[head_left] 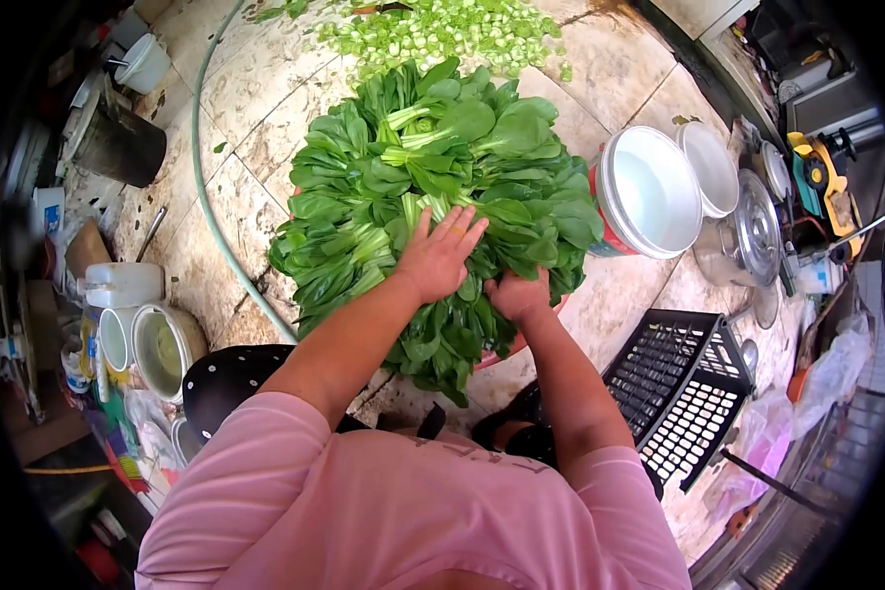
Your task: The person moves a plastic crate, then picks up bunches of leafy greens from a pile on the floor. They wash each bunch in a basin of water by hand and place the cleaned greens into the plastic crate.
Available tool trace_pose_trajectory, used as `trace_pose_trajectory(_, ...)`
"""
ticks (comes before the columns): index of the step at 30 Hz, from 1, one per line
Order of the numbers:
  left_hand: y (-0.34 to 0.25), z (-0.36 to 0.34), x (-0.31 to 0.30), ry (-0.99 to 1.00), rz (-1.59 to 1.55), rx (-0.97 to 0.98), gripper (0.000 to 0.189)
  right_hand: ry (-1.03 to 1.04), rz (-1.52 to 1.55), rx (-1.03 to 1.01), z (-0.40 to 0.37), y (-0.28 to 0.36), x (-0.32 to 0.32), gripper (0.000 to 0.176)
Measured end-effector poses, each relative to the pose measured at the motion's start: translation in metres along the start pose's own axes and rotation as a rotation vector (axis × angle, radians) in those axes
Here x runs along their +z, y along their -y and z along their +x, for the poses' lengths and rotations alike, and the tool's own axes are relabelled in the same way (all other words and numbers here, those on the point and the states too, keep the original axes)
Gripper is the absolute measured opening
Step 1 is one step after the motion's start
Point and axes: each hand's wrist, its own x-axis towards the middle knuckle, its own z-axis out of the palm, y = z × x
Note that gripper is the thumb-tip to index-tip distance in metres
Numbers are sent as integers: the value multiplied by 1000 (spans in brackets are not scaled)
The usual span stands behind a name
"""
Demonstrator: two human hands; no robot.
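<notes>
A large heap of leafy greens [364, 182] with pale green stems fills the middle of the view. It overhangs a red container [489, 362], of which only bits of the rim show. My left hand [442, 258] lies flat on top of the heap with its fingers spread over the stems. At the heap's lower right edge is my right hand [519, 293], its fingers curled in against the leaves. Those fingertips are partly hidden by leaves, and what they grip is hidden.
Cut stem pieces [442, 34] lie on the tiled floor [251, 128] beyond the heap. A green hose [201, 167] curves along the left. White buckets [649, 192] stand at right, above a black crate [674, 388]. A dark bucket [123, 143] is at upper left.
</notes>
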Motion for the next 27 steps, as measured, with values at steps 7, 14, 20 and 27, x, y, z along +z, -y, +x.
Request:
trace_pose_trajectory(7,8,0,16,-100,-98,29,80,35,26,-55,7,-4,-2,71)
trace_pose_trajectory(14,10,-1,12,-3,-97,-6,80,-49,27,-93,4,-5,7,69)
trace_pose_trajectory(20,19,3,24,-55,-172,3,83,-20,54,-146,22,-9,17,67)
trace_pose_trajectory(27,20,3,27,-41,-191,5,81,0,84,-156,19,-13,11,63)
